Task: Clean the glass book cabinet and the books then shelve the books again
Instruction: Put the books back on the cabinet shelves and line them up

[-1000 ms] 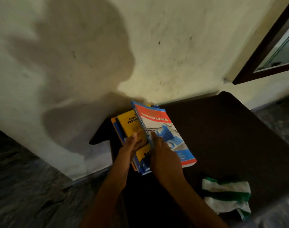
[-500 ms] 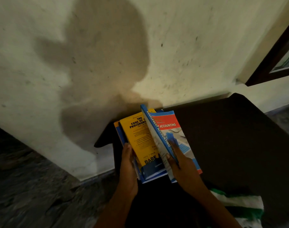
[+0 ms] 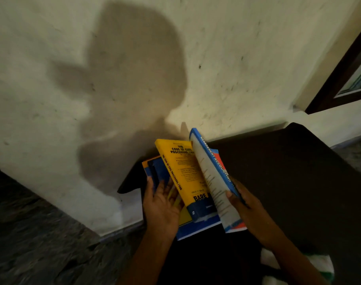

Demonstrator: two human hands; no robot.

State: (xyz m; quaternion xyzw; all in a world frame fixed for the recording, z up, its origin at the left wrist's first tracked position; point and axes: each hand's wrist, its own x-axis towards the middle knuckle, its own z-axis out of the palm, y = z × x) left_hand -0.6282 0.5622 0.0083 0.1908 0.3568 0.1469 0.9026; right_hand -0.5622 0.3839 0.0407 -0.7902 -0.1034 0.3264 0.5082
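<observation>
A small stack of books lies at the left end of a dark table [image 3: 288,182]. The blue and red Management Accounting book [image 3: 214,177] stands tilted up on its edge, page edges facing me, with my right hand [image 3: 245,204] gripping its near end. Beside it the yellow Code of Civil Procedure book [image 3: 185,173] is raised at an angle. My left hand [image 3: 161,204] reaches under that yellow book, fingers on the blue books [image 3: 155,171] below. A green and white cloth [image 3: 319,266] lies at the near right, partly behind my right forearm.
A pale plaster wall [image 3: 227,58] rises just behind the table, with my shadow on it. A dark-framed window [image 3: 344,79] is at the upper right. Dark stone floor [image 3: 31,233] lies to the left of the table.
My right hand has tipped the Management Accounting book from flat up onto its edge. The yellow book has lifted too, and my left hand has slid under it.
</observation>
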